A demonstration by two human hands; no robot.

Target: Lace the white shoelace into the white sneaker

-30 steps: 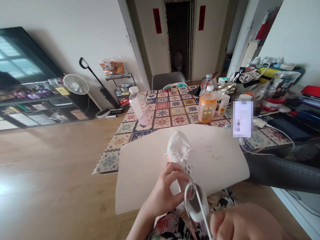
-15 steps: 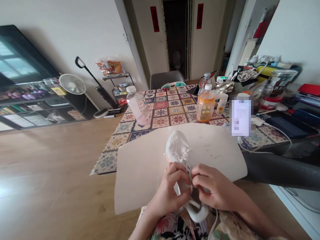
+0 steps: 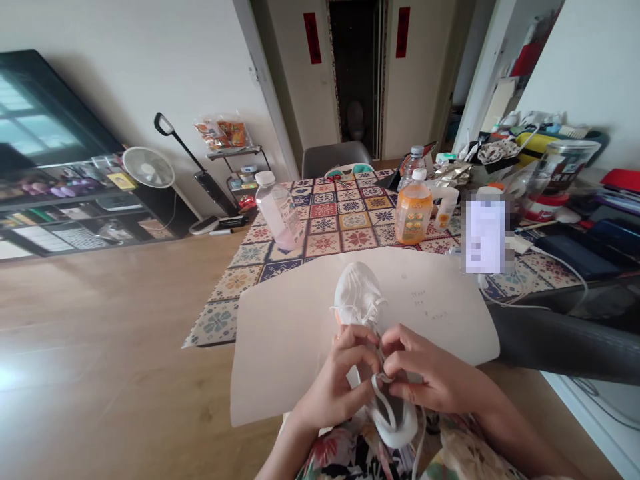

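Observation:
A white sneaker (image 3: pixel 356 283) lies on a large sheet of white paper (image 3: pixel 280 347), its toe pointing away from me and its heel at my lap. Over its upper part both hands meet. My left hand (image 3: pixel 345 373) is closed at the left side of the lacing, fingertips on the white shoelace (image 3: pixel 384 400). From the right, my right hand (image 3: pixel 425 370) pinches the lace near the tongue. One lace end curves down into the shoe opening, and another stretch hangs beside the heel. The fingers partly cover the eyelets.
On the patterned tablecloth (image 3: pixel 325 227) stand a pinkish bottle (image 3: pixel 280 213), an orange-filled bottle (image 3: pixel 414 210) and a small white tube (image 3: pixel 444 210). A lit phone (image 3: pixel 484 237) stands upright at right, cables beside it. Clutter fills the far right; a dark chair (image 3: pixel 335 159) is behind the table.
My right hand has moved slightly left, closer to my left hand. A loop of shoelace now shows between the fingers and over the shoe opening.

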